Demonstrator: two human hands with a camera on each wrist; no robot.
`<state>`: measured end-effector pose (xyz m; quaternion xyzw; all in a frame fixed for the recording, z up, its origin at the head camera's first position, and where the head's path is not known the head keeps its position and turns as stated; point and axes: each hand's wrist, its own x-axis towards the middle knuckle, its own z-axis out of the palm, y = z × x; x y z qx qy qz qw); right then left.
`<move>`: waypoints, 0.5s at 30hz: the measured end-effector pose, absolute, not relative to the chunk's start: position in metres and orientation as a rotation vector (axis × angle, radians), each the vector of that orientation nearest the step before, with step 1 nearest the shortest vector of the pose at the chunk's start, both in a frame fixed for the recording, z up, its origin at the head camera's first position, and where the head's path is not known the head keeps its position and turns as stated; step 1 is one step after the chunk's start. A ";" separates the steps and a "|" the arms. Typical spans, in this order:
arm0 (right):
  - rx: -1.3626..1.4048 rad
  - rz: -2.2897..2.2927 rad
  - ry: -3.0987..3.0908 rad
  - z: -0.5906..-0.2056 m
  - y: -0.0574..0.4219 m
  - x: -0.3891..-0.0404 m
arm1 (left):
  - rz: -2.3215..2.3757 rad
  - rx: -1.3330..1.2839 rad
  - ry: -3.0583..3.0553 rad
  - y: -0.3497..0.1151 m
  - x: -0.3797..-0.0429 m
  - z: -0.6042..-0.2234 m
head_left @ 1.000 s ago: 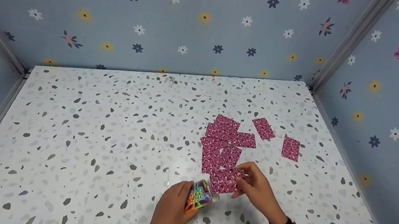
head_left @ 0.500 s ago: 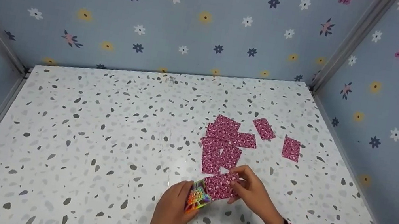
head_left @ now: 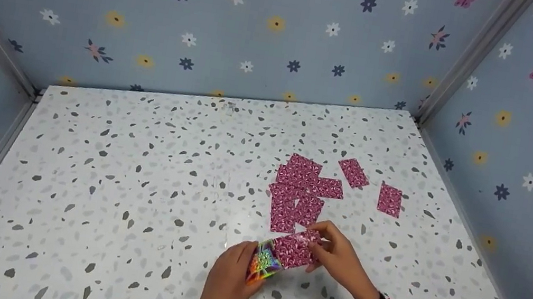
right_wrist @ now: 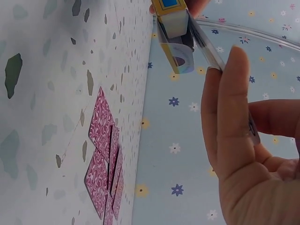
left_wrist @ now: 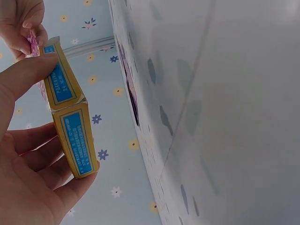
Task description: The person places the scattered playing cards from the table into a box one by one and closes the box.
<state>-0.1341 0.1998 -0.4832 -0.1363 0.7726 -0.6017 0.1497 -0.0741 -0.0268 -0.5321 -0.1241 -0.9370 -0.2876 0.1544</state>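
Note:
My left hand (head_left: pixel 232 271) grips a small card box (head_left: pixel 265 264), shiny rainbow on its top face. In the left wrist view the box (left_wrist: pixel 71 122) shows yellow sides with blue printed panels, thumb on one side and fingers on the other. My right hand (head_left: pixel 344 261) pinches a pink patterned playing card (head_left: pixel 294 250) by its right end. The card's left end meets the box's opening; how far it sits inside is hidden. In the right wrist view an end flap (right_wrist: pixel 179 58) of the box hangs open, and the held card (right_wrist: pixel 202 40) is seen edge-on.
Several pink-backed cards (head_left: pixel 284 208) lie overlapping on the speckled white table (head_left: pixel 134 176) beyond my hands. Two single cards lie apart, one card (head_left: pixel 353 173) behind and another card (head_left: pixel 390 200) to the right. Flowered blue panels (head_left: pixel 243 23) enclose the table's back and sides.
The right hand has brought the card left and slightly down, from beside the box to its opening. In the last half second the hands barely move. The table cards stay put.

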 end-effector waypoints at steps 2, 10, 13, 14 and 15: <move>-0.385 -1.728 2.210 -0.483 0.200 -0.134 | -0.821 -0.359 -2.690 -0.027 -0.074 -0.532; -0.346 -1.708 2.224 -0.486 0.202 -0.135 | -0.819 -0.359 -2.714 -0.027 -0.073 -0.531; -0.348 -1.690 2.225 -0.486 0.202 -0.135 | -0.806 -0.359 -2.725 -0.027 -0.073 -0.531; -0.353 -1.683 2.227 -0.486 0.202 -0.136 | -0.802 -0.358 -2.729 -0.028 -0.073 -0.532; -0.356 -1.675 2.228 -0.486 0.202 -0.136 | -0.799 -0.359 -2.732 -0.028 -0.073 -0.532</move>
